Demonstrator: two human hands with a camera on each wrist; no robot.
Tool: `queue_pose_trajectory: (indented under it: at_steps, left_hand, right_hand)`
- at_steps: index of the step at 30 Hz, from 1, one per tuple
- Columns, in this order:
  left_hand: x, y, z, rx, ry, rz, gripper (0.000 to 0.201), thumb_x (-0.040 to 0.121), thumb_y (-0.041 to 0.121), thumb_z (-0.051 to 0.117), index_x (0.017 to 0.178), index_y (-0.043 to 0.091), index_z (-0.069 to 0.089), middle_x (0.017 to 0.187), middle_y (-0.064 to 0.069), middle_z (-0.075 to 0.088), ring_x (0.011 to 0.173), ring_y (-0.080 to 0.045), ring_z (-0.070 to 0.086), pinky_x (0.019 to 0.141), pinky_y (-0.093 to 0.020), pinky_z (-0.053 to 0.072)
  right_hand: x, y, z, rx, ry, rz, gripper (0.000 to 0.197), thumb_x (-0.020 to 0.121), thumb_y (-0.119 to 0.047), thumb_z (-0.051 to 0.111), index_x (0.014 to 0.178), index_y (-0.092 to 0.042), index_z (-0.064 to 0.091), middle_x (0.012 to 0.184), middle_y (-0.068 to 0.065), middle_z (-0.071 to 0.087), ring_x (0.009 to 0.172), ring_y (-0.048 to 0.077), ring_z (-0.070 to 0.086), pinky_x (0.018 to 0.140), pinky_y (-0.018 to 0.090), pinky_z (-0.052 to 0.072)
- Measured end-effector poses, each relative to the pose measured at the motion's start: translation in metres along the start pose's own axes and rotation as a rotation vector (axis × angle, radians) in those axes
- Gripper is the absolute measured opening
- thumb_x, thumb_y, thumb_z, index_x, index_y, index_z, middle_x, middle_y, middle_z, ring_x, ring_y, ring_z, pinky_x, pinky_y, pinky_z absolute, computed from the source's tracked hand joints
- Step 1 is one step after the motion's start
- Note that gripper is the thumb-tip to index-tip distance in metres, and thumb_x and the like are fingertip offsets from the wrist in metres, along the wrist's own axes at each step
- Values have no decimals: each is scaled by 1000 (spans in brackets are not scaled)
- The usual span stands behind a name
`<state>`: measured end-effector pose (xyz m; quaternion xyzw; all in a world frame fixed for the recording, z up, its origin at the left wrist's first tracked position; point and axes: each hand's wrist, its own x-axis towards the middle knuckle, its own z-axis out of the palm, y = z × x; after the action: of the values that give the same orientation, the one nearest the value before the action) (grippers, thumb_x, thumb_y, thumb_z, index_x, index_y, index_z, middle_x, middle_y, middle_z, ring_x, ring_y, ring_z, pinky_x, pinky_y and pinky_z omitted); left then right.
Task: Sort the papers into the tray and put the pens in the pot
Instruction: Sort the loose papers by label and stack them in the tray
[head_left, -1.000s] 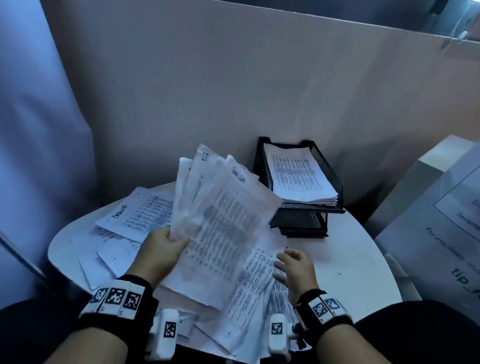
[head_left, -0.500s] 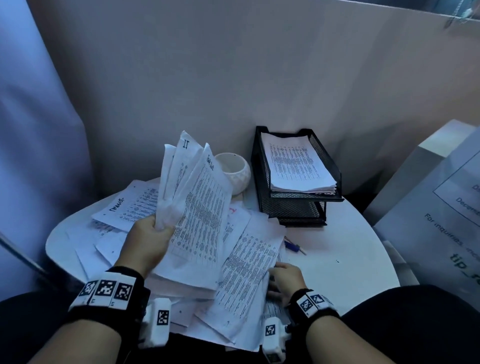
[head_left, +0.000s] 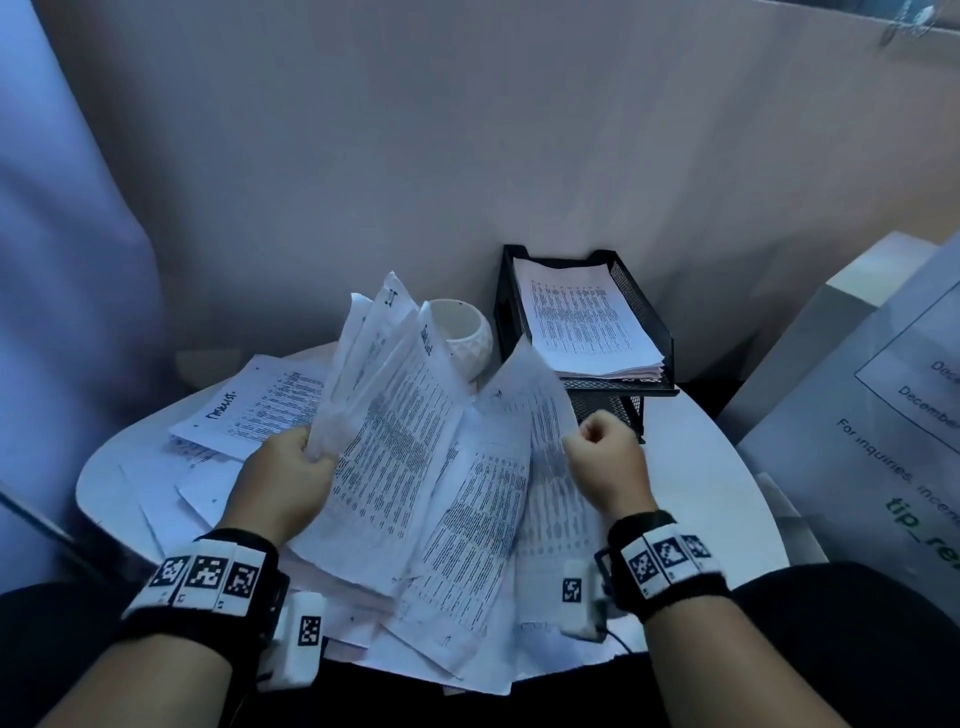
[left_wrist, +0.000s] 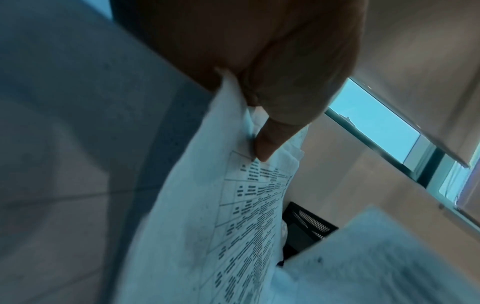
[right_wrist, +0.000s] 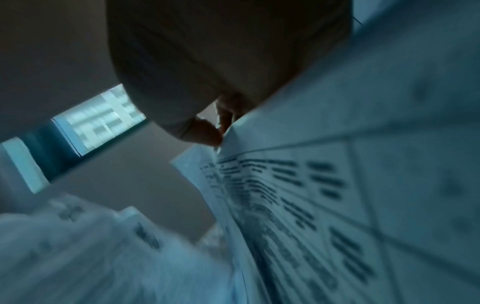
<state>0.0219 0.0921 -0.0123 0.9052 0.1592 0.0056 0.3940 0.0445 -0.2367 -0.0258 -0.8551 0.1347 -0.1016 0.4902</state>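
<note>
The left hand (head_left: 283, 480) gripped a fanned sheaf of papers (head_left: 384, 415) by its left edge, thumb pressed on the top sheet, holding it up above the worktop (head_left: 696, 488). The right hand (head_left: 608, 467) pinched the right edge of another sheet (head_left: 540, 431), lifted just beside the sheaf; the right wrist view was blurred, so it seemed one sheet but may have been more. Under both hands loose papers (head_left: 249, 405) lay scattered over the near and left worktop. The white pot (head_left: 462, 332) stood at the far side behind the sheaf, and to its right the black mesh tray (head_left: 644, 322) already carried a neat stack. No pen showed in these views.

The step in hand looked like gathering sheets into one bundle. To do it well, the pinched sheet should be slid flat onto the sheaf, the edges squared against the worktop, and the bundle laid onto the tray's stack without curling corners.
</note>
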Motion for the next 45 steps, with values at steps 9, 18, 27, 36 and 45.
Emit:
queue_pose_trajectory:
  at_steps: [9,18,27,36,45]
  left_hand:
    - [-9,8,-1,79,-17,32,23,95,18,57,75,9,61,71,-11,65,72,-31,61,64,-35,45]
    - [-13,15,-4,-102,-65,78,28,96,17,60,69,9,56,62,-6,57,60,-24,47,57,-33,33]
    - [-27,34,-1,-709,-267,-25,14,99,1,62,102,4,76,99,-21,79,88,-36,77,83,-47,61]
    - [-36,41,6,-657,-379,-5,21,103,16,60,93,11,78,86,-1,82,93,-21,79,74,-25,60]
    - [-25,33,11,-382,-74,115,9,88,14,80,84,19,73,80,-1,79,77,-17,77,82,-51,63]
  right_hand:
    - [6,-62,-44,631,-20,-3,15,75,-5,55,70,-19,49,76,12,42,67,25,33,58,33,32]
    - [5,-71,-47,1088,-84,88,26,86,1,42,68,-17,44,63,4,53,62,20,58,67,31,50]
    - [-29,-7,27,830,-192,608,9,86,-23,51,87,-15,54,84,9,50,74,25,50,72,42,43]
    - [-34,3,53,946,-223,660,38,98,-16,62,136,-14,56,126,23,70,113,44,68,92,67,54]
    - [-29,-30,39,676,-132,139,25,92,9,60,111,-6,67,110,19,75,106,39,69,95,52,57]
